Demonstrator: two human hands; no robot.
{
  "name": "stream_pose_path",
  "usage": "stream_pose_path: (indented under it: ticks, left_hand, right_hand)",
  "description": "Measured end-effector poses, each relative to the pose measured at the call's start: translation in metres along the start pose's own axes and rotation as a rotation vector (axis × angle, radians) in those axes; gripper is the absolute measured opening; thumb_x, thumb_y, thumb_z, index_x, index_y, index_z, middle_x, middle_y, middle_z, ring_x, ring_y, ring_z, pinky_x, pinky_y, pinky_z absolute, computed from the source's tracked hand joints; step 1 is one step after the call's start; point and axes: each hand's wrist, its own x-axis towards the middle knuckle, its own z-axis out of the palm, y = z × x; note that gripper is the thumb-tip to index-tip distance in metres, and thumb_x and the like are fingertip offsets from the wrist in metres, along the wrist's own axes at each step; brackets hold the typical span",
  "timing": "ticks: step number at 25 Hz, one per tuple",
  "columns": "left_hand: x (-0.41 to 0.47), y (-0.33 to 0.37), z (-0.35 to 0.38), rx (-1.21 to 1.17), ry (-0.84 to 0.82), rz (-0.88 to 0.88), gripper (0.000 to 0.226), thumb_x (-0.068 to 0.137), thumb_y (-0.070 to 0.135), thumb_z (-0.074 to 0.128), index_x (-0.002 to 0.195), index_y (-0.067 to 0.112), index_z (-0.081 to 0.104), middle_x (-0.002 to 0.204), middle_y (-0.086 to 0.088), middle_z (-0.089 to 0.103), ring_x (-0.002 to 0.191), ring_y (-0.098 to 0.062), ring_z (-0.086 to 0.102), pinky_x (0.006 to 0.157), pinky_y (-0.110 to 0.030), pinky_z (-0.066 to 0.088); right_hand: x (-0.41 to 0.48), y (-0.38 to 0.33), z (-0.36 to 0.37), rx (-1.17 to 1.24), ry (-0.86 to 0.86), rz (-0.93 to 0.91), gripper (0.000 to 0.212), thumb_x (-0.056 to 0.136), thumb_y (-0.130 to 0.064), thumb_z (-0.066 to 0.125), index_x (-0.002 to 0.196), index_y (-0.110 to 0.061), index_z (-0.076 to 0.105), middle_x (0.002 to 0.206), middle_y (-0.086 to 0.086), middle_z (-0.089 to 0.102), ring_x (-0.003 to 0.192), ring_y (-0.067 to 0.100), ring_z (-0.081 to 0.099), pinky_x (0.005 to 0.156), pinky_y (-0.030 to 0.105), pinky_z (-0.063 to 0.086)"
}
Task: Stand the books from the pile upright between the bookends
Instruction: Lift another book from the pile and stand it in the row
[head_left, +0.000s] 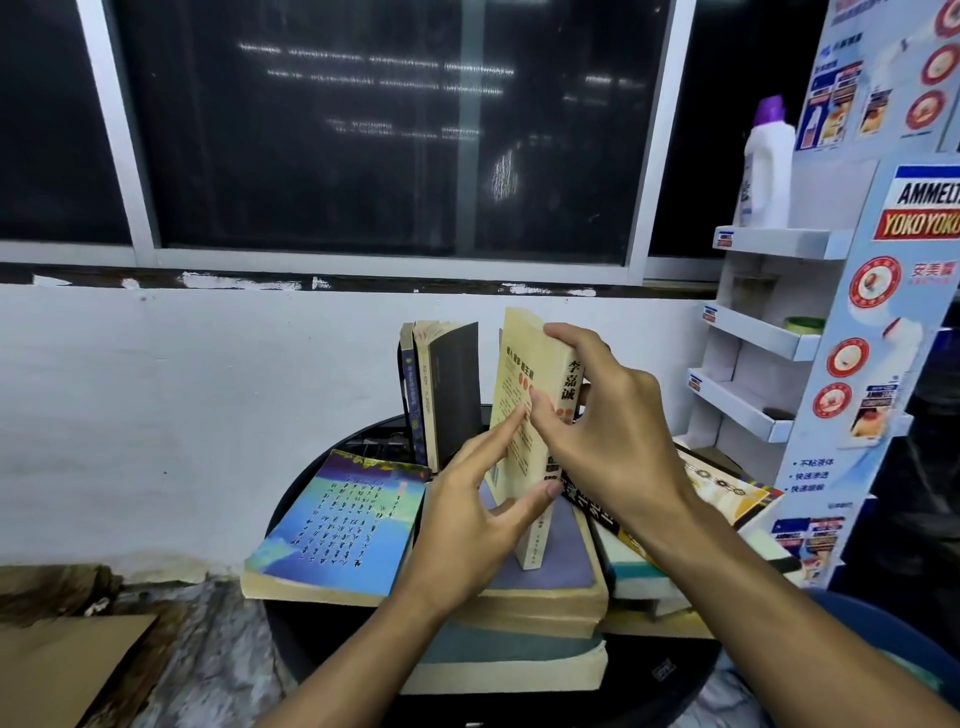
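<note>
Head view, round black table (322, 644) against white wall (208, 389), cream book (519, 395) upright on flat pile (545, 587) at centre, right hand (613, 431) gripping its top, left hand (467, 525) touching its cover with straight fingers, standing books (447, 389) at 11 o'clock, display shelf (769, 338) crowding 3 o'clock

Upright books: 3. Two dark books (452, 384) at back edge of round table (306, 634), one cream book (514, 395) nearer middle. Flat books: at least 5. Blue book (337, 525) left edge, stack (519, 613) front edge, pile (727, 493) right edge. Hands: 2, left hand (467, 525) and right hand (613, 431). Bottle (769, 171): 1.
</note>
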Motion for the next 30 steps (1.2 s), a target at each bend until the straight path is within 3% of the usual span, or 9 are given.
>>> stream_pose_path:
  ticks: [3, 7, 11, 13, 16, 20, 23, 27, 30]
  left_hand:
    - [0.005, -0.001, -0.004, -0.009, -0.015, 0.018, 0.073, 0.088, 0.036, 0.077, 0.151, 0.042, 0.042, 0.144, 0.023, 0.053, 0.135, 0.003, 0.048, 0.112, -0.028, 0.045]
    - [0.029, -0.006, -0.019, -0.038, 0.002, -0.033, 0.063, 0.090, 0.036, 0.073, 0.148, 0.039, 0.047, 0.140, 0.026, 0.052, 0.130, 0.008, 0.049, 0.092, -0.011, 0.051]
    - [0.076, -0.031, -0.044, 0.236, 0.108, -0.025, 0.061, 0.092, 0.028, 0.072, 0.147, 0.036, 0.049, 0.145, 0.015, 0.052, 0.130, -0.002, 0.051, 0.102, -0.030, 0.054]
    - [0.102, -0.047, -0.056, 0.346, 0.132, -0.011, 0.062, 0.092, 0.025, 0.073, 0.148, 0.032, 0.049, 0.149, 0.009, 0.051, 0.137, -0.012, 0.046, 0.113, -0.038, 0.044]
    - [0.133, -0.067, -0.070, 0.473, 0.129, -0.005, 0.064, 0.090, 0.025, 0.075, 0.148, 0.028, 0.049, 0.152, 0.006, 0.049, 0.141, -0.018, 0.039, 0.118, -0.033, 0.032]
    - [0.160, -0.090, -0.084, 0.646, 0.086, -0.031, 0.067, 0.086, 0.036, 0.077, 0.147, 0.032, 0.050, 0.157, 0.009, 0.041, 0.144, -0.018, 0.031, 0.114, -0.050, 0.037]
    - [0.173, -0.103, -0.091, 0.749, 0.009, -0.050, 0.070, 0.085, 0.041, 0.078, 0.148, 0.034, 0.049, 0.161, 0.009, 0.035, 0.146, -0.019, 0.027, 0.112, -0.053, 0.039]
    - [0.180, -0.117, -0.094, 0.728, -0.057, -0.087, 0.069, 0.085, 0.037, 0.079, 0.147, 0.036, 0.049, 0.164, 0.006, 0.029, 0.147, -0.023, 0.030, 0.114, -0.049, 0.040]
    - [0.180, -0.125, -0.095, 0.666, -0.086, -0.076, 0.073, 0.085, 0.028, 0.080, 0.150, 0.033, 0.045, 0.164, 0.001, 0.026, 0.147, -0.022, 0.033, 0.118, -0.036, 0.031]
  right_hand:
    - [0.008, 0.000, 0.006, -0.017, 0.019, 0.008, 0.054, 0.089, -0.017, 0.071, 0.138, -0.027, 0.051, 0.101, 0.003, 0.074, 0.074, 0.011, 0.071, 0.068, 0.035, 0.060]
    - [0.031, 0.004, 0.014, 0.014, 0.021, 0.014, 0.051, 0.089, -0.015, 0.071, 0.136, -0.024, 0.052, 0.101, 0.003, 0.074, 0.076, 0.010, 0.072, 0.069, 0.032, 0.060]
    - [0.056, 0.013, 0.028, 0.015, 0.010, 0.010, 0.052, 0.090, -0.014, 0.070, 0.137, -0.024, 0.051, 0.105, 0.005, 0.074, 0.083, 0.018, 0.071, 0.071, 0.038, 0.061]
    - [0.067, 0.019, 0.038, 0.017, 0.001, 0.005, 0.054, 0.090, -0.012, 0.070, 0.139, -0.022, 0.050, 0.110, 0.007, 0.073, 0.085, 0.015, 0.069, 0.072, 0.026, 0.061]
    - [0.084, 0.028, 0.057, -0.012, 0.005, 0.005, 0.055, 0.091, -0.011, 0.070, 0.141, -0.020, 0.050, 0.113, 0.006, 0.073, 0.080, 0.008, 0.061, 0.061, 0.004, 0.046]
    - [0.103, 0.042, 0.084, 0.006, -0.024, 0.025, 0.058, 0.093, -0.012, 0.068, 0.144, -0.022, 0.044, 0.126, 0.010, 0.068, 0.103, 0.024, 0.069, 0.069, 0.019, 0.052]
    - [0.117, 0.052, 0.106, 0.010, -0.016, -0.003, 0.055, 0.094, -0.012, 0.067, 0.144, -0.020, 0.044, 0.119, 0.013, 0.070, 0.098, 0.024, 0.071, 0.076, 0.033, 0.061]
    - [0.128, 0.068, 0.132, 0.015, -0.009, 0.006, 0.055, 0.094, -0.012, 0.064, 0.144, -0.021, 0.044, 0.100, 0.010, 0.071, 0.078, 0.020, 0.068, 0.073, 0.038, 0.059]
    - [0.127, 0.074, 0.149, 0.015, -0.015, 0.005, 0.056, 0.095, -0.013, 0.063, 0.146, -0.021, 0.042, 0.101, 0.008, 0.070, 0.081, 0.022, 0.069, 0.074, 0.039, 0.060]
